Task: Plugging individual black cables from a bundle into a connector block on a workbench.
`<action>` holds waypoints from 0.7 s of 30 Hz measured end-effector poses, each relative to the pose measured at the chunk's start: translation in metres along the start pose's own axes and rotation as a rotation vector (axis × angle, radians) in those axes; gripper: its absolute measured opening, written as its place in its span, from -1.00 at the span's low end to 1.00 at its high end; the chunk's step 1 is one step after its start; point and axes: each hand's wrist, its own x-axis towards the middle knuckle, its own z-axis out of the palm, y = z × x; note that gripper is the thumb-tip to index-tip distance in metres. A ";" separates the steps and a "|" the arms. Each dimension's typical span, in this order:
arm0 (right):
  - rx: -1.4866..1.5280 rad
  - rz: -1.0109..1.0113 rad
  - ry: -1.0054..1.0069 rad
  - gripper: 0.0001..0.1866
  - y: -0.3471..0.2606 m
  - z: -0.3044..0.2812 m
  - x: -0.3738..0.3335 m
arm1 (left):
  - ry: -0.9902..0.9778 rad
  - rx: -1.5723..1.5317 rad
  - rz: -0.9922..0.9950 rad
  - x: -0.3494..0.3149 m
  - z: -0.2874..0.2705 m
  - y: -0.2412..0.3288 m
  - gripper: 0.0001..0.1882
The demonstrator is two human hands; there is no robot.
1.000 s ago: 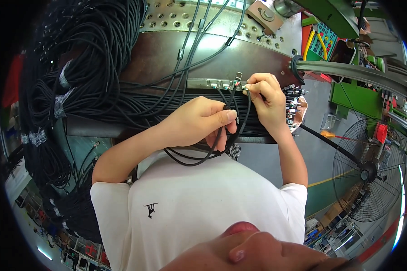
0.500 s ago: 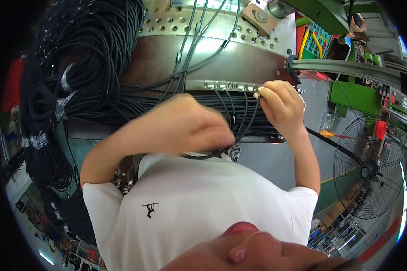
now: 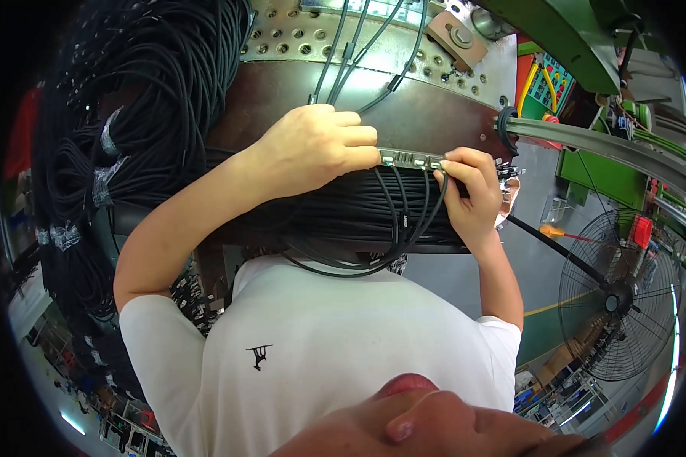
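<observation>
A narrow metal strip with several slots lies along the front of the workbench, and pale connectors sit in some slots. Black cables run down from it and loop toward my shirt. My left hand is closed at the strip's left end, its fingertips gripping there and the thumb mostly hidden. At the right end, my right hand pinches a cable plug against the strip between thumb and forefinger. Beneath the strip lies a thick bundle of black cables.
Large coils of black cable are heaped at the left. Behind the strip stand a brown metal plate and a perforated plate. Yellow-handled pliers, a green machine frame and a floor fan are to the right.
My left hand has moved up from the cables near my shirt to the strip's left end. My right hand stays at the right end. The view has shifted slightly.
</observation>
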 end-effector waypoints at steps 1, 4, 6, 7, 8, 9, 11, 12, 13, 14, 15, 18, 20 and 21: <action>0.004 -0.005 0.014 -0.75 -0.003 -0.001 0.000 | 0.023 -0.017 -0.010 0.000 0.000 0.001 -0.92; 0.016 0.083 -0.044 -0.74 0.001 -0.001 0.002 | 0.038 -0.024 -0.024 0.000 0.001 -0.001 -0.92; 0.071 0.153 -0.081 -0.76 0.000 -0.001 -0.003 | 0.064 -0.076 -0.043 -0.001 0.003 0.001 -0.92; 0.065 0.151 -0.121 -0.77 0.001 -0.002 -0.001 | 0.071 -0.085 -0.046 -0.002 0.004 0.000 -0.91; 0.079 0.176 -0.131 -0.77 0.003 -0.003 -0.002 | 0.078 -0.082 -0.049 -0.002 0.005 0.000 -0.90; 0.090 0.203 -0.140 -0.78 0.005 -0.005 -0.003 | 0.086 -0.081 -0.048 -0.002 0.005 0.000 -0.90; 0.231 0.409 -0.144 -0.79 0.005 -0.006 -0.005 | 0.096 -0.086 -0.059 -0.005 0.006 0.000 -0.90; 0.228 0.389 -0.145 -0.79 0.004 -0.006 -0.004 | 0.090 -0.101 -0.063 -0.004 0.004 0.000 -0.90; 0.237 0.417 -0.152 -0.79 0.004 -0.006 -0.004 | 0.074 -0.088 -0.066 -0.004 0.003 0.001 -0.89; 0.199 0.387 -0.136 -0.80 0.005 -0.004 -0.005 | 0.071 -0.077 -0.067 -0.004 0.003 0.001 -0.89; 0.162 0.357 -0.119 -0.81 0.006 -0.003 -0.006 | 0.065 -0.067 -0.068 -0.004 0.003 0.001 -0.89; 0.086 0.319 -0.091 -0.82 0.003 -0.001 -0.007 | 0.029 -0.156 -0.132 -0.002 -0.009 0.006 -0.79; 0.084 0.291 -0.193 -0.81 0.002 -0.010 -0.002 | 0.126 -0.286 -0.189 0.000 -0.025 -0.005 -0.69; 0.106 0.289 -0.284 -0.79 0.009 -0.018 0.004 | 0.232 -0.279 -0.217 0.003 -0.030 -0.018 -0.66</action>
